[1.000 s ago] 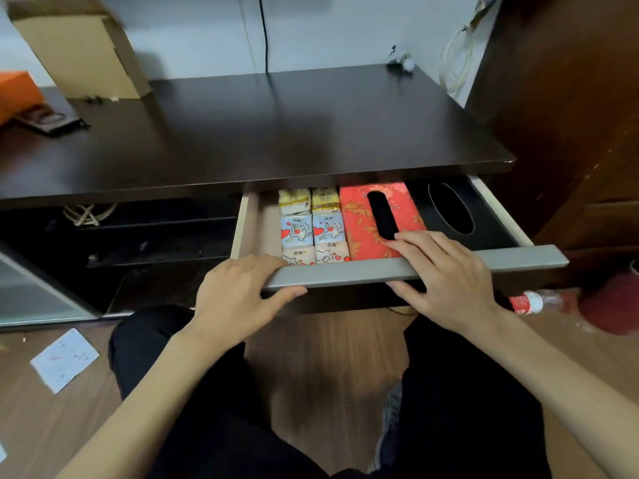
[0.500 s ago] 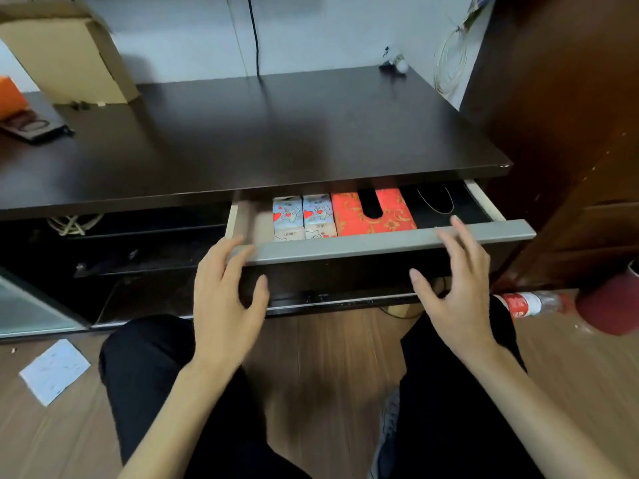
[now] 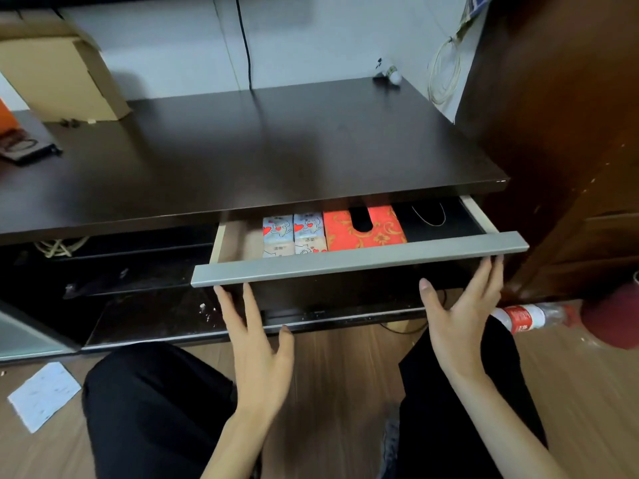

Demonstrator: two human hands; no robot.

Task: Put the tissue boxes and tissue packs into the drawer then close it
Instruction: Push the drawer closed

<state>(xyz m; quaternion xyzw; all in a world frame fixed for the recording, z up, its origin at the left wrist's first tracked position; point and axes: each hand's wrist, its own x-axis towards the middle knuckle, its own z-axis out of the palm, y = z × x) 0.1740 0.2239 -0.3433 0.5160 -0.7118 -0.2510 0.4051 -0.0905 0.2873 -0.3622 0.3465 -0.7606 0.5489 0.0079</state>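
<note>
The drawer (image 3: pixel 359 259) under the dark desk top stands partly open, its grey front bar sticking out. Inside lie two pale blue tissue packs with red hearts (image 3: pixel 294 233), a red tissue box with gold pattern (image 3: pixel 373 233) and, at the right, a black tissue box (image 3: pixel 442 219), all half hidden by the desk top. My left hand (image 3: pixel 257 344) is open, fingertips just under the bar's left end. Just below the bar's right end is my right hand (image 3: pixel 460 312), open with fingers spread. Neither hand holds anything.
The dark desk top (image 3: pixel 276 143) carries a cardboard box (image 3: pixel 58 77) at the back left and a small dark item (image 3: pixel 24 146). A brown wooden cabinet (image 3: pixel 560 133) stands to the right. A plastic bottle (image 3: pixel 525 318) and a paper sheet (image 3: pixel 43 394) lie on the floor.
The drawer has slid further in. Both hands left the front bar, where they rested a second ago, and now hover open just below it.
</note>
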